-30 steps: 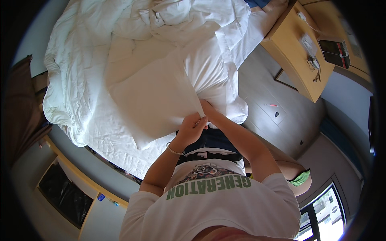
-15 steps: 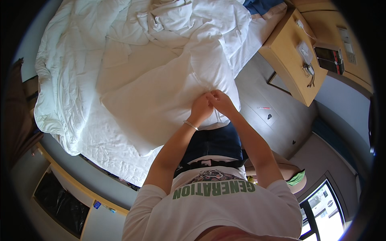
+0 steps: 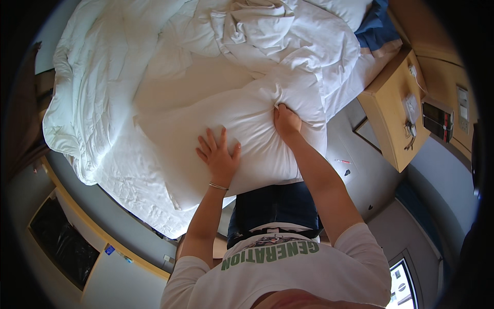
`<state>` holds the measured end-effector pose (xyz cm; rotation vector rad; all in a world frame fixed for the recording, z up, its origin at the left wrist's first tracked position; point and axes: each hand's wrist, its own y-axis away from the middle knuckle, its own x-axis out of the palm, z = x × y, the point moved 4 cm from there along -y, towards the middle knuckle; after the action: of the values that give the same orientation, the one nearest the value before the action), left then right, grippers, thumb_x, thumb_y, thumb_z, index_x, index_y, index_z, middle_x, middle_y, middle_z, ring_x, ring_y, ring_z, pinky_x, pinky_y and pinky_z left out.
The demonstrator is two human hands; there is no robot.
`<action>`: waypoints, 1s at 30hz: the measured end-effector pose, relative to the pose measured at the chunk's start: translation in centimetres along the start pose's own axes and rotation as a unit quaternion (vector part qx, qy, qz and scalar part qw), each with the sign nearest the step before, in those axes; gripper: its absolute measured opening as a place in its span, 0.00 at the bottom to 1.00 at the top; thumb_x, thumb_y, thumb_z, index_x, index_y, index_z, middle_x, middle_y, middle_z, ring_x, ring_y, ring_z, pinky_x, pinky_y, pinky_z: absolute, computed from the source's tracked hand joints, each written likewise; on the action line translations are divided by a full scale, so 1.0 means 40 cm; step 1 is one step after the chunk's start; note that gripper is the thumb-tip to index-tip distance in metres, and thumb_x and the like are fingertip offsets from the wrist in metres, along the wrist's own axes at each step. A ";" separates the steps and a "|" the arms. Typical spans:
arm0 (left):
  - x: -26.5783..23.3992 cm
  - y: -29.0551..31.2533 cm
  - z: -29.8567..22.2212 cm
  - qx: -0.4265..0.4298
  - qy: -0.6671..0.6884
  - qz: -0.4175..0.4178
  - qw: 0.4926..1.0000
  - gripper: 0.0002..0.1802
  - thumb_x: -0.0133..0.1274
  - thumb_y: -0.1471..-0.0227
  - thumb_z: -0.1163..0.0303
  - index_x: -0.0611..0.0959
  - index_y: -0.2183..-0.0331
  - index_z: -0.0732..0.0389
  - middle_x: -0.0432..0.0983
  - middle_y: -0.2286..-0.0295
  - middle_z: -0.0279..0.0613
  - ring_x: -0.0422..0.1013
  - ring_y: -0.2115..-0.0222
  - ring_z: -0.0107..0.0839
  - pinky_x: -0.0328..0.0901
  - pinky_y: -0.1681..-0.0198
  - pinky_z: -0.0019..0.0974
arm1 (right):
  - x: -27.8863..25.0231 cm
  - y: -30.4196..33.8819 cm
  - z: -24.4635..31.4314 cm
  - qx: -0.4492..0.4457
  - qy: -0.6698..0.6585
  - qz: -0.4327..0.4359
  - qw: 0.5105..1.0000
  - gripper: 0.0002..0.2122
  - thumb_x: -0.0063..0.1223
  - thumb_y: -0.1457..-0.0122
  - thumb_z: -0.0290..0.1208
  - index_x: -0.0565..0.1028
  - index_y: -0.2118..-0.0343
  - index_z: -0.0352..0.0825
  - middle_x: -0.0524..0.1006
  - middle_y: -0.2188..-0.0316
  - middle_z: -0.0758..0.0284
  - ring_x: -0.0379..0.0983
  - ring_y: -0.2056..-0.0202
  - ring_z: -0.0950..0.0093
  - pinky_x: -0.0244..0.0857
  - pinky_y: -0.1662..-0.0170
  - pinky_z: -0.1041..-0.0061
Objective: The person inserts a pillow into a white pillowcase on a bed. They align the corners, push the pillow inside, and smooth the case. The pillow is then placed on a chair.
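Note:
A plump white pillow (image 3: 180, 149) lies across the near edge of the bed, close against my body. My left hand (image 3: 220, 157) rests flat on its top with the fingers spread. Toward the pillow's right end, my right hand (image 3: 286, 122) is closed on a bunch of its white fabric, and creases run out from that grip. The fingertips of the right hand are partly sunk in the cloth. Behind the pillow lies a rumpled white duvet (image 3: 98, 87), with more bunched white bedding (image 3: 257, 23) at the far side.
A wooden bedside cabinet (image 3: 391, 113) stands to the right, with a cable and small items on it. Small objects, one of them red (image 3: 342, 161), lie on the grey floor (image 3: 355, 139). At lower left is a wood-edged shelf unit (image 3: 110, 247). Blue cloth (image 3: 374, 28) lies at the far right.
My hands were together near the pillow's right end. The left has moved left and spread flat on the pillow; the right has moved slightly farther out and grips the fabric.

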<state>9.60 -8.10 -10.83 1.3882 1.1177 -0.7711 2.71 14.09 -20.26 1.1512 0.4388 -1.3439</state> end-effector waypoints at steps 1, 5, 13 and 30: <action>0.003 -0.003 0.009 0.010 0.008 -0.046 0.999 0.36 0.51 0.50 0.47 0.67 0.41 0.49 0.45 0.38 0.57 0.39 0.39 0.69 0.36 0.42 0.72 | 0.003 -0.010 0.002 0.022 0.005 0.029 0.999 0.10 0.45 0.40 0.39 0.72 0.67 0.39 0.78 0.72 0.56 0.75 0.68 0.55 0.69 0.64 0.55; 0.055 -0.006 0.040 -0.021 0.018 -0.070 0.997 0.37 0.51 0.51 0.45 0.67 0.42 0.47 0.44 0.38 0.58 0.39 0.40 0.73 0.37 0.45 0.76 | -0.090 0.045 0.082 -0.037 -0.097 -0.058 0.993 0.14 0.51 0.43 0.40 0.72 0.56 0.41 0.71 0.51 0.54 0.67 0.51 0.53 0.63 0.51 0.54; 0.162 -0.047 0.059 0.014 0.042 -0.128 0.991 0.35 0.52 0.52 0.48 0.69 0.43 0.49 0.41 0.38 0.60 0.35 0.41 0.76 0.34 0.48 0.80 | 0.049 0.121 0.157 -0.156 0.256 0.123 0.946 0.30 0.45 0.43 0.56 0.60 0.38 0.52 0.44 0.34 0.58 0.32 0.37 0.38 0.33 0.43 0.32; 0.084 -0.024 0.088 0.011 0.110 -0.050 0.993 0.33 0.53 0.51 0.49 0.69 0.43 0.45 0.51 0.39 0.50 0.46 0.40 0.60 0.39 0.40 0.64 | 0.023 -0.178 0.291 -0.230 0.197 0.126 0.945 0.38 0.55 0.55 0.61 0.65 0.43 0.42 0.66 0.45 0.57 0.59 0.42 0.58 0.40 0.37 0.49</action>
<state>10.35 -11.00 -14.78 1.4709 1.3616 -0.7168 -7.54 5.17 -18.79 1.0342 0.8173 -0.7304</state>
